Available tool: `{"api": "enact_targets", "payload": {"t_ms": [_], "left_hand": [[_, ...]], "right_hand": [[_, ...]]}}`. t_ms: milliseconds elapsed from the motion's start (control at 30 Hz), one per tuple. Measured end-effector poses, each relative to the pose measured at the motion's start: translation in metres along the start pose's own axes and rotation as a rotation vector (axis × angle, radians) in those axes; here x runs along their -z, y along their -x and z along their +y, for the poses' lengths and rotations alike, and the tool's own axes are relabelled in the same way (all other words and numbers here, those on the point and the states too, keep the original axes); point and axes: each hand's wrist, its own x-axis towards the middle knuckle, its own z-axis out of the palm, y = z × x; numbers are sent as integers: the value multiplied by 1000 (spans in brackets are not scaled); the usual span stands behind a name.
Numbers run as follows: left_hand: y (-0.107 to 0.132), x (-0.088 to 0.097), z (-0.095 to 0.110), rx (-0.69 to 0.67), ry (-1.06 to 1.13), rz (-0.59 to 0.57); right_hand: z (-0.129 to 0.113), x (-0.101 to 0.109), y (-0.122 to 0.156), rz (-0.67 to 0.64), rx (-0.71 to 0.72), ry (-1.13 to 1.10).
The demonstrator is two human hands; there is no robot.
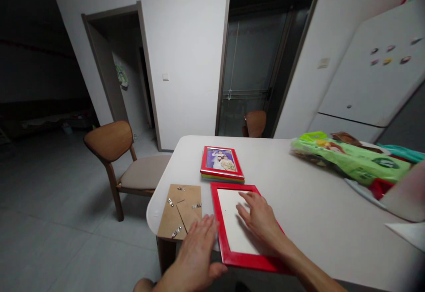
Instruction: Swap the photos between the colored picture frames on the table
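Note:
A red picture frame [219, 221] lies flat at the table's near edge with a white sheet [232, 225] inside it. My right hand [260, 219] rests flat on that sheet, fingers spread, holding nothing. My left hand [195, 250] lies open at the frame's left rail, fingers stretched toward the brown backing board [181, 210], which lies beside the frame with its metal clips up. Farther back sits a stack of frames [222, 164]; the top one is red and holds a photo.
The white table [299, 181] has a rounded left corner. Green packets and other bags [352, 159] lie at its right. A wooden chair [122, 159] stands to the left, another chair [255, 123] behind the table. A fridge [375, 83] stands at the right.

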Motion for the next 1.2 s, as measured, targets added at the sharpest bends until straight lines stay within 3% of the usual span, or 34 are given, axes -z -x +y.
{"api": "enact_targets", "payload": {"t_ms": [167, 300, 400, 500, 633, 767, 867, 1033, 1200], "left_hand": [[19, 21, -50, 318, -162, 118], [24, 22, -67, 334, -162, 151], [24, 21, -67, 287, -139, 190], [20, 21, -56, 221, -103, 227], [5, 16, -21, 131, -71, 225], [-14, 0, 20, 46, -5, 153], [-27, -17, 39, 5, 47, 120], [-41, -36, 43, -19, 50, 94], [-42, -31, 34, -59, -5, 65]], "right_hand": [[-69, -3, 19, -173, 236, -224], [-107, -22, 29, -186, 311, -207], [-111, -29, 30, -185, 306, -287], [-97, -20, 30, -148, 293, -405], [-56, 11, 38, -119, 258, -467], [-8, 36, 52, -162, 155, -413], [21, 42, 58, -183, 88, -374], [43, 36, 59, -183, 49, -322], [45, 20, 54, -147, 78, -261]]}}
